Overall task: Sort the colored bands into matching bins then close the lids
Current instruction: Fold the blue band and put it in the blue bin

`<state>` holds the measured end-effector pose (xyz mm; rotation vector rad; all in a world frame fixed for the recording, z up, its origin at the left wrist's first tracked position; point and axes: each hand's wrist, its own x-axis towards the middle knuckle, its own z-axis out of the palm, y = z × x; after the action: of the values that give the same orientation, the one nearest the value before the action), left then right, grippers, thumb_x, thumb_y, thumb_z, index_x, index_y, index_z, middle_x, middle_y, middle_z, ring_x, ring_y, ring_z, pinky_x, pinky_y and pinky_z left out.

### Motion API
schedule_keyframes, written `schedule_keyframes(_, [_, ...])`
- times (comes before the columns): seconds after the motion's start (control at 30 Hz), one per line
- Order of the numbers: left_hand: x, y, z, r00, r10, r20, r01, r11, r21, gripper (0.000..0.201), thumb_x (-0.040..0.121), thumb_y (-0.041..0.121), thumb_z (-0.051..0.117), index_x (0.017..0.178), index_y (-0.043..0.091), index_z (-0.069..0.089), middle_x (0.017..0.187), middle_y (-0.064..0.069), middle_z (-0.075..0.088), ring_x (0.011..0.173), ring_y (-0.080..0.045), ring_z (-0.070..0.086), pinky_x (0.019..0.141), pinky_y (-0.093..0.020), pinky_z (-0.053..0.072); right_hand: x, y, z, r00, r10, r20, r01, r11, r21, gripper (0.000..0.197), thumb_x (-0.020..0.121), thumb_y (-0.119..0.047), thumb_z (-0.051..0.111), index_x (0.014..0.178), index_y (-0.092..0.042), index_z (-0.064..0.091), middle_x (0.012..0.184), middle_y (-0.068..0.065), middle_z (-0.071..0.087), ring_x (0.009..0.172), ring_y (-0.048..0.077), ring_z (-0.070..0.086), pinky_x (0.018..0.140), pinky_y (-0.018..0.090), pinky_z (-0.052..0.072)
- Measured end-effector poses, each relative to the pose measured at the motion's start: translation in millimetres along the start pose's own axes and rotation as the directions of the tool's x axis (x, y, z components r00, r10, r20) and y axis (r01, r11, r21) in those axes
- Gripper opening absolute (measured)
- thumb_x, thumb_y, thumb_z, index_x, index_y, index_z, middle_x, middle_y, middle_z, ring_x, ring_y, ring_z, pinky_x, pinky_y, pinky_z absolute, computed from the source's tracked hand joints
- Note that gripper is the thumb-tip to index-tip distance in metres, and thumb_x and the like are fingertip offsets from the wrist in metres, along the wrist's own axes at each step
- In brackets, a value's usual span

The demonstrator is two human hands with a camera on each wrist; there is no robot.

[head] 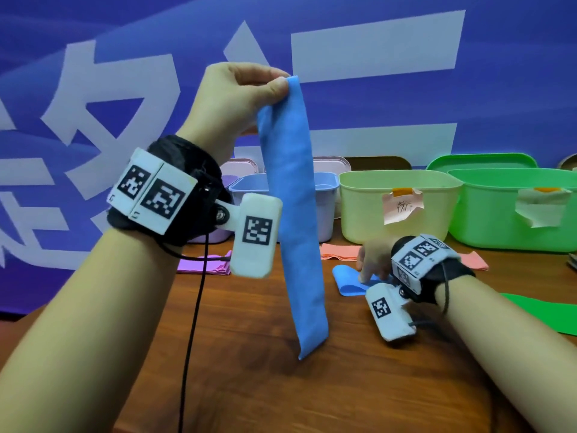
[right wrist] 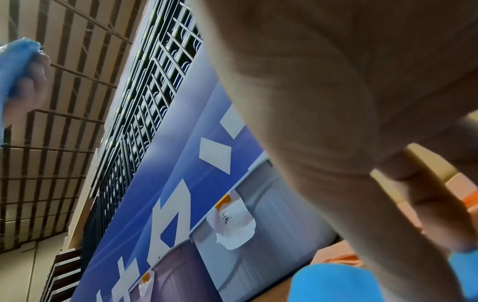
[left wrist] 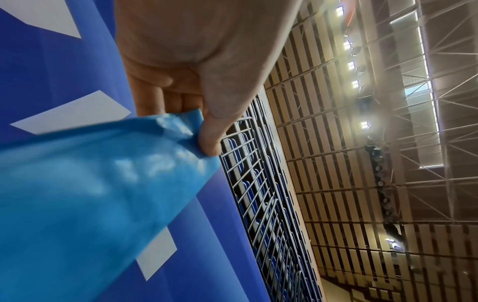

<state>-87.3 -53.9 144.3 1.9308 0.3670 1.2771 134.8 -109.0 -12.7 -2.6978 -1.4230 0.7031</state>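
Observation:
My left hand (head: 279, 85) is raised high and pinches the top end of a long blue band (head: 293, 214), which hangs straight down over the table. The left wrist view shows thumb and fingers (left wrist: 207, 141) squeezing the band's (left wrist: 90, 194) corner. My right hand (head: 370, 264) is low on the table, its fingertips resting on a second, folded blue band (head: 349, 284). That band (right wrist: 333, 284) lies under my right hand's fingers (right wrist: 426, 224). A pale blue bin (head: 326, 201) stands open behind the hanging band.
Along the back stand a purple bin (head: 223, 237), a yellow-green bin (head: 362, 214) and a green bin (head: 487, 220), lids raised behind them. A purple band (head: 203, 265), pink bands (head: 338, 251) and a green band (head: 540, 310) lie on the wooden table (head: 249, 385).

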Motion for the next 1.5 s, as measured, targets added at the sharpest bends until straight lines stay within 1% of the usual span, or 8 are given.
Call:
schedule_keyframes(0.3, [2.6, 0.3, -3.3, 1.000, 0.016, -0.015, -0.015, 0.999, 0.028, 0.008, 0.087, 0.016, 0.065, 0.082, 0.020, 0.068, 0.076, 0.005, 0.066, 0.068, -0.004, 0.062, 0.064, -0.020, 0.053, -19.3, 0.3, -3.5, 0.983, -0.056, -0.178, 0.063, 0.997, 0.036, 0.020, 0.083, -0.009, 0.066, 0.072, -0.013, 0.050, 0.068, 0.001, 0.051, 0.057, 0.012, 0.048, 0.046, 0.020, 0.042])
schedule_keyframes(0.4, [5.9, -1.4, -3.1, 1.000, 0.011, -0.011, -0.010, 0.999, 0.039, 0.008, 0.087, 0.016, 0.064, 0.082, 0.020, 0.068, 0.079, 0.003, 0.066, 0.071, -0.006, 0.063, 0.067, -0.023, 0.053, -36.9, -0.7, -14.0, 0.968, -0.089, -0.237, 0.155, 0.948, 0.277, 0.012, 0.084, -0.004, 0.060, 0.086, -0.009, 0.049, 0.074, 0.009, 0.055, 0.055, 0.018, 0.052, 0.044, 0.023, 0.046])
schedule_keyframes(0.53, [9.8, -7.2, 1.9, 1.000, -0.011, -0.007, 0.011, 0.999, 0.036, 0.006, 0.088, 0.014, 0.064, 0.085, 0.016, 0.068, 0.079, 0.003, 0.066, 0.070, -0.003, 0.064, 0.064, -0.020, 0.054, -67.9, -3.5, -33.9, 0.895, -0.147, -0.422, 0.383, 0.739, 0.555, 0.011, 0.087, -0.002, 0.055, 0.083, -0.012, 0.056, 0.070, 0.006, 0.055, 0.053, 0.016, 0.053, 0.042, 0.019, 0.051])
schedule_keyframes(0.8, [21.0, -8.6, 5.0, 0.990, -0.110, 0.088, 0.108, 0.994, 0.028, 0.012, 0.095, 0.014, 0.054, 0.096, 0.013, 0.066, 0.086, 0.003, 0.064, 0.078, -0.006, 0.062, 0.069, -0.017, 0.051, -114.4, -2.4, -62.9, 0.779, -0.299, -0.551, 0.604, 0.121, 0.788, 0.017, 0.092, -0.006, 0.047, 0.096, -0.008, 0.064, 0.089, 0.005, 0.065, 0.074, 0.014, 0.061, 0.067, 0.020, 0.054])
schedule_keyframes(1.0, [25.8, 0.2, 10.9, 0.983, -0.106, 0.147, 0.109, 0.994, -0.012, 0.015, 0.097, 0.013, 0.050, 0.100, 0.011, 0.064, 0.090, 0.000, 0.064, 0.079, -0.006, 0.062, 0.065, -0.015, 0.051, -132.1, -6.1, -68.6, 0.570, -0.224, -0.791, 0.803, 0.358, 0.477, 0.007, 0.089, -0.010, 0.059, 0.088, -0.010, 0.065, 0.069, -0.006, 0.060, 0.058, 0.009, 0.050, 0.063, 0.022, 0.052])
schedule_keyframes(1.17, [24.0, 15.8, 20.5, 0.975, -0.115, 0.193, 0.136, 0.986, -0.101, 0.017, 0.097, 0.011, 0.047, 0.096, 0.012, 0.064, 0.086, 0.002, 0.064, 0.075, -0.006, 0.062, 0.067, -0.015, 0.053, -148.3, -26.4, -76.2, 0.323, -0.209, -0.923, 0.898, 0.375, 0.229, 0.015, 0.087, -0.011, 0.062, 0.078, -0.023, 0.064, 0.073, -0.005, 0.063, 0.067, 0.002, 0.055, 0.062, 0.021, 0.050])
schedule_keyframes(1.4, [1.3, 18.5, 43.8, 0.933, -0.156, 0.325, 0.230, 0.952, -0.203, 0.017, 0.097, 0.013, 0.049, 0.096, 0.016, 0.066, 0.092, 0.004, 0.069, 0.078, -0.005, 0.065, 0.069, -0.014, 0.053, -140.7, -39.9, -69.8, 0.294, -0.156, -0.943, 0.904, 0.366, 0.221, 0.012, 0.085, -0.009, 0.064, 0.082, -0.021, 0.066, 0.078, -0.003, 0.067, 0.074, 0.007, 0.063, 0.067, 0.025, 0.056])
schedule_keyframes(1.5, [-6.1, 18.2, 51.5, 0.922, -0.177, 0.344, 0.282, 0.916, -0.285, 0.018, 0.097, 0.011, 0.046, 0.104, 0.011, 0.062, 0.082, 0.007, 0.068, 0.064, -0.002, 0.063, 0.064, -0.013, 0.051, -136.9, -37.2, -67.8, 0.295, -0.086, -0.952, 0.900, 0.359, 0.246, 0.015, 0.083, -0.010, 0.067, 0.077, -0.024, 0.063, 0.076, -0.003, 0.067, 0.071, 0.009, 0.064, 0.063, 0.028, 0.056])
